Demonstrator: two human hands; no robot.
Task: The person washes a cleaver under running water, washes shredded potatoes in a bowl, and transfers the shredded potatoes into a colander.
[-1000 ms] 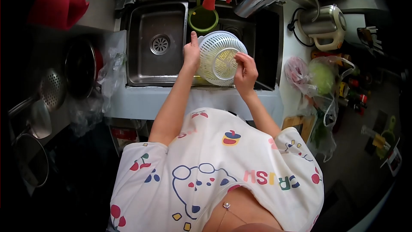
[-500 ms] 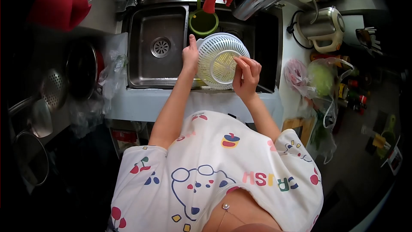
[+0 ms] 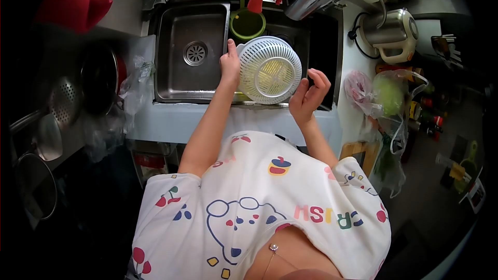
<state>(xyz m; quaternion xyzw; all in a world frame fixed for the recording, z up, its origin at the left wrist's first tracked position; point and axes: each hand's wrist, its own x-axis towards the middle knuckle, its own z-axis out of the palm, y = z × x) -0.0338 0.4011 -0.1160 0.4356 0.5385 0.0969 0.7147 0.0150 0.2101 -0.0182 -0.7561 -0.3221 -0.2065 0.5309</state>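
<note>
My left hand [image 3: 230,66] grips the left rim of a white slotted plastic colander [image 3: 250,78], thumb pointing up along its edge. The colander is held over the right part of the sink, at the sink's front edge. Something pale yellow-green shows at its round base; I cannot make out what it is. To the right of the colander, my right hand [image 3: 309,96] is raised and apart from it, fingers loosely bent, thumb separate, nothing in them. Behind the colander is a green-rimmed container [image 3: 249,37] with an upright green handle.
On the left is a steel basin [image 3: 181,78] with a drain. Red gloves [image 3: 256,0] hang above the sink. The right counter holds an electric kettle [image 3: 397,31] and a plastic bag with a green vegetable [image 3: 388,96]. Pans and a skimmer [image 3: 65,98] hang at left.
My right hand has left the colander's base and moved right, its fingers spreading apart. The left hand keeps its grip on the rim, and the colander has turned slightly.
</note>
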